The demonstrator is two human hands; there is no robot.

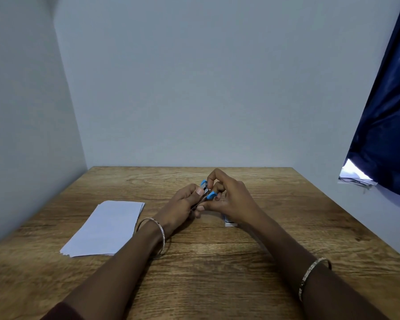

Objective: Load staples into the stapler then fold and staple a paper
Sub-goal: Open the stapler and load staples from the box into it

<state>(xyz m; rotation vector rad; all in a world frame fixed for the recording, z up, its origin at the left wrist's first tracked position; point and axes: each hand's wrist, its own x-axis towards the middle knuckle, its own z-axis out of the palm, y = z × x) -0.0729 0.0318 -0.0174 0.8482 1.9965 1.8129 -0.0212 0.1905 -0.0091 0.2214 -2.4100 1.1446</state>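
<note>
above the table [217,262], stapler [205,190] in left hand [183,200]

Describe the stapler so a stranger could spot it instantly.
On the wooden table, look to the middle, where the left hand and right hand meet. They hold a small stapler. Its bright blue parts set it apart from the white paper stack lying nearby.

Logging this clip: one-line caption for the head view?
Left hand and right hand hold a blue stapler over a wooden table, beside a paper stack.
</note>
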